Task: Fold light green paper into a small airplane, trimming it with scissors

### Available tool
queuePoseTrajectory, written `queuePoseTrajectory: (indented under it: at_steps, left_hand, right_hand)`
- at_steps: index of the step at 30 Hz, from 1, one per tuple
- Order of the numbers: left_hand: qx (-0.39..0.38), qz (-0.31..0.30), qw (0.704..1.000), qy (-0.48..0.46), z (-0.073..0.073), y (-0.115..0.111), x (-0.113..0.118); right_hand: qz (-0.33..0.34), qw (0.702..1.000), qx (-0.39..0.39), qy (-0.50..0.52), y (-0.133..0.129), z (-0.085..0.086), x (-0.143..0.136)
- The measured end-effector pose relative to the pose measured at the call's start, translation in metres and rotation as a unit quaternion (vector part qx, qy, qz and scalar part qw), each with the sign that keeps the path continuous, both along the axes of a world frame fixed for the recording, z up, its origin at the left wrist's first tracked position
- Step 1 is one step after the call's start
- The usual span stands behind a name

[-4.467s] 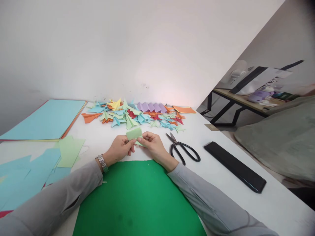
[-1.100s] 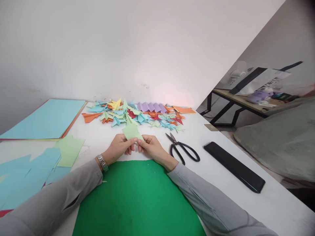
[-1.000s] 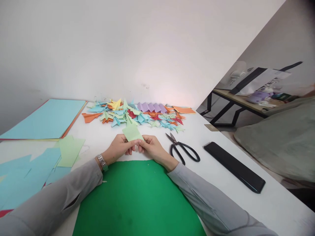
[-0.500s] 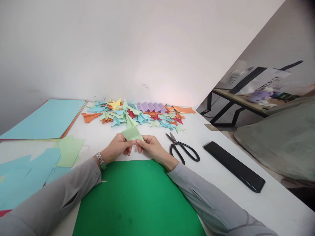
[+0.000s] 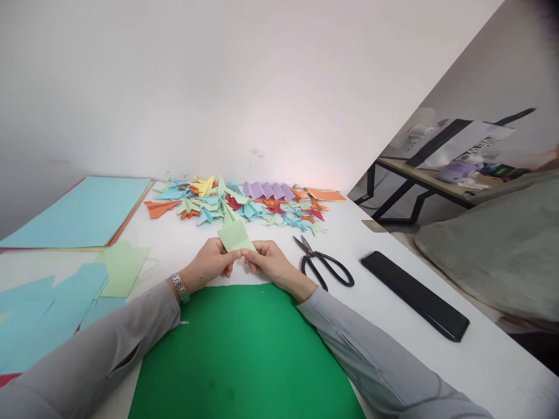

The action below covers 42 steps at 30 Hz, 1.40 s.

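Note:
A small light green paper (image 5: 236, 235) is held between both hands above the far edge of a green sheet (image 5: 248, 349). My left hand (image 5: 210, 260), with a metal watch at the wrist, pinches its lower left part. My right hand (image 5: 269, 261) pinches its lower right corner. The thumbs nearly meet at the paper's bottom edge, and the other fingers are partly hidden behind it. Just beyond the paper lies a heap of folded coloured paper pieces (image 5: 212, 202), with a purple pleated strip (image 5: 268, 191) at its back.
Black-handled scissors (image 5: 325, 259) and a long black case (image 5: 414, 295) lie at the right. Large blue sheets (image 5: 87, 209) are stacked at the back left, with cut blue and green pieces (image 5: 124, 267) nearer. A person's sleeve or clothing (image 5: 493, 244) shows beyond the table's right edge.
The light green paper is tilted slightly more upright, and its top has shifted a little to the right. Both hands keep their pinch on it.

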<state>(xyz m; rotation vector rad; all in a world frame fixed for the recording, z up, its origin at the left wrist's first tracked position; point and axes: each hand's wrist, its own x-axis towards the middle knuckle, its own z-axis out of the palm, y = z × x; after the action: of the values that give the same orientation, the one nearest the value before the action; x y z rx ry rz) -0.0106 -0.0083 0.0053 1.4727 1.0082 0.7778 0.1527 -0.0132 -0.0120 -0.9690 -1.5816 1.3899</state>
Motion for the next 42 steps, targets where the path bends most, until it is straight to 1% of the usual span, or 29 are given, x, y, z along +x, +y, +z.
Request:
queuePoseTrajectory:
  at_steps: [5,10,12,16,18,22,28,33,38,40,42]
  left_hand:
    - [-0.018,0.022,0.998,-0.058,-0.0041,0.0024,0.0001]
    - [-0.015,0.051,0.995,-0.081,-0.0027,0.0015,-0.0008]
    - [-0.016,0.049,0.995,-0.087,-0.0021,0.0014,-0.0016]
    - [-0.023,0.015,0.996,-0.081,-0.0021,0.0028,-0.0029]
    - [-0.025,0.002,0.997,-0.078,-0.0022,0.0035,-0.0033]
    - [-0.037,0.011,0.996,-0.086,-0.0024,0.0037,-0.0037]
    - [-0.07,0.038,0.987,-0.139,-0.0055,0.0042,-0.0024]
    - [-0.068,0.059,0.987,-0.137,-0.0068,0.0048,-0.0009]
    - [-0.058,0.068,0.986,-0.144,-0.0073,0.0048,-0.0013]
    - [-0.048,0.063,0.988,-0.13,-0.0069,0.0042,-0.0019]
    - [-0.034,0.042,0.993,-0.1,-0.0067,0.0036,-0.0025]
  right_hand:
    - [-0.026,1.0,-0.003,-0.01,-0.0008,0.0014,-0.0025]
    - [-0.053,0.998,0.004,-0.017,-0.0015,0.0023,-0.0035]
    - [-0.044,0.999,0.001,-0.008,-0.0018,0.0026,-0.0031]
    - [0.009,1.0,0.0,0.024,-0.0009,0.0029,-0.0013]
    - [0.025,0.999,0.008,0.032,0.0004,0.0025,-0.0001]
    - [0.023,0.999,0.003,0.039,0.0026,0.0009,0.0009]
    - [0.011,0.999,-0.022,0.031,0.0029,-0.0006,-0.0011]
    - [-0.015,1.0,-0.015,-0.002,0.0018,-0.0006,-0.0023]
    - [-0.024,1.0,-0.014,0.001,-0.0005,0.0003,-0.003]
    - [-0.028,1.0,-0.006,-0.004,-0.0006,0.0001,-0.0027]
    - [-0.031,0.999,0.002,-0.007,-0.0002,-0.0002,-0.0022]
